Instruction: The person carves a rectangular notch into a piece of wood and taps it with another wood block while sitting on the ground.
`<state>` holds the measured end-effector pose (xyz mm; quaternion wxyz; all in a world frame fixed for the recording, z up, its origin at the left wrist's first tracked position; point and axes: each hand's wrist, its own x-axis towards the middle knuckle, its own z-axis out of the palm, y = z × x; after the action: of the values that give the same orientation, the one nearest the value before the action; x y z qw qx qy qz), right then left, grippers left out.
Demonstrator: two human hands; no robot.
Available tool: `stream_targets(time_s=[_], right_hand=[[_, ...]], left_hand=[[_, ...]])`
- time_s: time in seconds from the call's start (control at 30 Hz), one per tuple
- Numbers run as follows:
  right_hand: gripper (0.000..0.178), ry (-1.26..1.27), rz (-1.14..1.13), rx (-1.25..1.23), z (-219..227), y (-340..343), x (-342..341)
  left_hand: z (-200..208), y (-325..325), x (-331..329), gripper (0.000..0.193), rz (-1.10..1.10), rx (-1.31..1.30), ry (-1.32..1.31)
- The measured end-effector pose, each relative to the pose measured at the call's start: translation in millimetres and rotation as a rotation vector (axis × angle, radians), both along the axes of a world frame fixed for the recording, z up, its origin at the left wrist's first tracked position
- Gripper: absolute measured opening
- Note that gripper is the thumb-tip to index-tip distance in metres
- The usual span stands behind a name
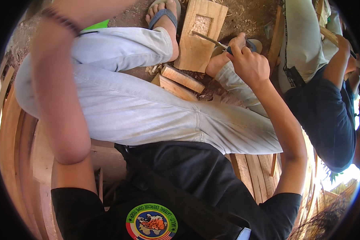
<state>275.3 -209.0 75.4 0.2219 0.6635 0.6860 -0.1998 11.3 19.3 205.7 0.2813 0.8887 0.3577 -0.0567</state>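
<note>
My right hand is closed round the dark handle of a chisel, its thin metal blade slanting up and left. The tip lies at the lower edge of a shallow rectangular recess, rough with chips, in a light wooden block. That block rests on the ground between my sandalled feet. My left hand is raised close to the camera at the upper left, past a dark wristband; its fingers are out of the picture.
Two short wood offcuts lie below the block. Shavings litter the dirt ground. Another person sits close at the right, a hand near a length of wood. Long planks stand at the left, with more boards behind me.
</note>
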Motion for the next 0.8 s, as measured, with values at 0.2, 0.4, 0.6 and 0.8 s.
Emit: stream_targets(time_s=[0.2,0.4,0.6,0.8], right_hand=[[0.031,0.458,-0.266,-0.201,-16,2,18],[0.031,0.233,-0.297,-0.418,7,33,-2],[0.047,0.739,-0.759,-0.487,-42,-12,27],[0.05,0.829,-1.095,-0.759,-22,2,16]], left_hand=[[-2,6,12,0.047,0.014,-0.02,0.054],[-24,27,30,0.049,-0.039,-0.077,0.085],[-34,40,39,0.051,-0.086,-0.086,0.071],[-30,19,1,0.05,0.078,-0.117,0.126]])
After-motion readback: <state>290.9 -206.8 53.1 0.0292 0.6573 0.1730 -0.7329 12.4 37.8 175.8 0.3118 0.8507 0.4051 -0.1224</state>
